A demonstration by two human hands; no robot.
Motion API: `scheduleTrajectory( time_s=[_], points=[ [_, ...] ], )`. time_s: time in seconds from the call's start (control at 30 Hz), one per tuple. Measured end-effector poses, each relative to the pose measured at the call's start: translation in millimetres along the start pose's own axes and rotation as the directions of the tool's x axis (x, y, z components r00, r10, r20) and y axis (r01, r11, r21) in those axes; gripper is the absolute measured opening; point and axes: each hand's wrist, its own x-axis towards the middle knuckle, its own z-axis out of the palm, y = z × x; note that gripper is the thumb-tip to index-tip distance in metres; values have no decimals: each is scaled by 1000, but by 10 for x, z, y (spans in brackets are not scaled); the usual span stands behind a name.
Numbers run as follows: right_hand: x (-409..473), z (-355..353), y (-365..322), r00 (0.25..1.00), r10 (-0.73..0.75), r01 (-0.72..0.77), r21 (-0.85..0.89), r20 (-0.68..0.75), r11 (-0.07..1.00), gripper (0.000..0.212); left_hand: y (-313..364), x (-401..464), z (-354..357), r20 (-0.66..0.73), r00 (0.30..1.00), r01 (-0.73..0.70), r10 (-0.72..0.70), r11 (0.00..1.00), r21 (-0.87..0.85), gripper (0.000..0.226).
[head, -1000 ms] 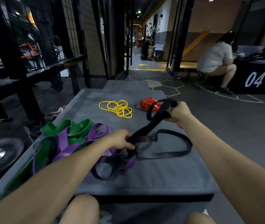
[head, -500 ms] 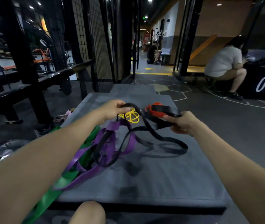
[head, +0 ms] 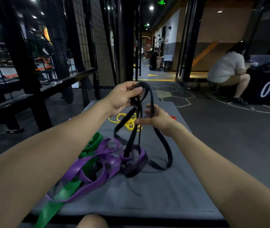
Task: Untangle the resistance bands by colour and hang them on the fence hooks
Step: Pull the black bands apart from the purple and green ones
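My left hand (head: pixel 122 96) is raised and pinches the top of the black band (head: pixel 164 145), which hangs down in long loops. One black strand runs through a loop of the purple band (head: pixel 98 163), which lies tangled with the green band (head: pixel 61 195) on the grey mat (head: pixel 172 191). My right hand (head: pixel 157 119) is lower, with its fingers around a black strand. The yellow band (head: pixel 129 120) lies coiled further back on the mat. A bit of the red band (head: pixel 173 117) shows behind my right hand. The wire fence (head: pixel 89 38) stands at the back left.
A black bench frame (head: pixel 32 96) runs along the left. A person (head: pixel 226 69) sits at the right beside a black box marked 04 (head: pixel 269 89). Another person (head: pixel 155 60) crouches far down the corridor. My knee (head: pixel 91 221) shows at the bottom edge.
My left hand has lifted the black band higher. My right hand has moved left and shifted its hold to a hanging strand. The purple loops have dropped back onto the mat.
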Motion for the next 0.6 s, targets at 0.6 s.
scheduleTrajectory(
  time_s=[0.6],
  points=[
    [75,-442,-415,920,66,88,368,-386,926,16,-836,-364,-66,115,928,254,-353,829,497,30]
  ],
)
